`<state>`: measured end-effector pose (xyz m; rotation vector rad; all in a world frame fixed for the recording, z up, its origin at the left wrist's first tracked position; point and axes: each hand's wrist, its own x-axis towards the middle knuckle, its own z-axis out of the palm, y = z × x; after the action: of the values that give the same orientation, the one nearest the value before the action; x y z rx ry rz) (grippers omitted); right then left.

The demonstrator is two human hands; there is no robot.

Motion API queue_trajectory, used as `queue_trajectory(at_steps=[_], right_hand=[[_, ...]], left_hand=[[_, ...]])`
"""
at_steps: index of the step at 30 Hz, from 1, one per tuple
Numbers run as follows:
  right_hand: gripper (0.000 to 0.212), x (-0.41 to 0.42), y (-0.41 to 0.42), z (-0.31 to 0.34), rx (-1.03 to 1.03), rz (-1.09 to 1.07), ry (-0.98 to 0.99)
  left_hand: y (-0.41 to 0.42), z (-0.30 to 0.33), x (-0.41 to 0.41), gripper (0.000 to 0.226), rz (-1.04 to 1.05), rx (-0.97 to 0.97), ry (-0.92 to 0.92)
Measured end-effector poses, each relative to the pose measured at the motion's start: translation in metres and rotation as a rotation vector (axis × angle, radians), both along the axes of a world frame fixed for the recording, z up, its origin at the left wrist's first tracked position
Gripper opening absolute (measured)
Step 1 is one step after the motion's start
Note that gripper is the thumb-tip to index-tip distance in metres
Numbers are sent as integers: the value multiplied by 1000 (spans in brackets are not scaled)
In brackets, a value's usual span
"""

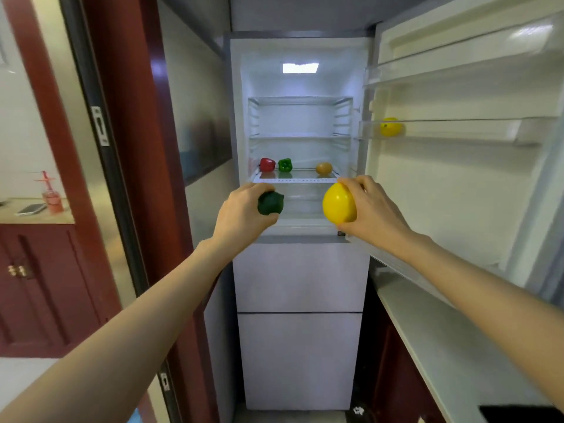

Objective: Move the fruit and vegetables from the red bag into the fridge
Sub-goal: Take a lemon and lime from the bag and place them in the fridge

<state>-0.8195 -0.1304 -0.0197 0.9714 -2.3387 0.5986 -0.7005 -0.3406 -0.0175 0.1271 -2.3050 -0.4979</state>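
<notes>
Fridge (300, 270): upper compartment open, door (457, 184) swung wide to the right; lower two drawer fronts closed. Red bag not in view.

Glass shelf (297, 178), lowest of the three visible: holds red pepper (267, 164) and green pepper (285, 165) just beside each other at left, brownish round fruit (323, 168) at right, well apart from them. Bare glass between. Door bin (442, 129) holds one yellow fruit (390, 127).

Left hand (241, 218): grip curled round a dark green vegetable (270, 203), held in front of the shelf's front edge, left side.
Right hand (374, 209): grip wrapped round a large yellow fruit (339, 207), at the shelf front, right side, near the door hinge.

Step in hand (judgement): placing both items into the upper compartment.
- Set the green one into the gap between green pepper and brown fruit, or forward of the peppers; lift over the white front lip, do not slide into it.
- The yellow one is round and will likely roll; put it down well back from the lip and let it settle before letting go.
- Right side is tight: the door's inner edge and compartment wall are close to the right wrist. Middle of the shelf and both upper shelves offer open room.
</notes>
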Motion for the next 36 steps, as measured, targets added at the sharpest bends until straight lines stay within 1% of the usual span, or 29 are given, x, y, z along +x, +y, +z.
queue_trajectory(at_steps=[3, 6, 13, 18, 21, 24, 28, 32, 36], right_hand=[[87, -41, -27, 2, -10, 1, -5], [85, -88, -57, 8, -9, 30, 13], [86, -212, -121, 42, -69, 63, 71], [85, -295, -184, 59, -149, 84, 24], [87, -332, -221, 67, -137, 96, -13], [89, -364, -251, 82, -117, 101, 12], [91, -404, -283, 98, -153, 127, 54], [92, -440, -310, 111, -176, 102, 78], [90, -477, -332, 120, -204, 82, 47]], left_hand=[[-24, -4, -41, 40, -7, 9, 8], [-47, -1, -84, 42, 17, 22, 18], [-87, 25, -198, 44, 44, 2, 45], [-116, 38, -271, 45, 75, 3, 52], [-134, 40, -306, 46, 93, -13, 36], [-156, 45, -340, 46, 108, -38, 67], [-186, 53, -382, 45, 66, -54, 127], [-211, 60, -416, 41, 49, -58, 183], [-229, 62, -447, 43, 30, -61, 201]])
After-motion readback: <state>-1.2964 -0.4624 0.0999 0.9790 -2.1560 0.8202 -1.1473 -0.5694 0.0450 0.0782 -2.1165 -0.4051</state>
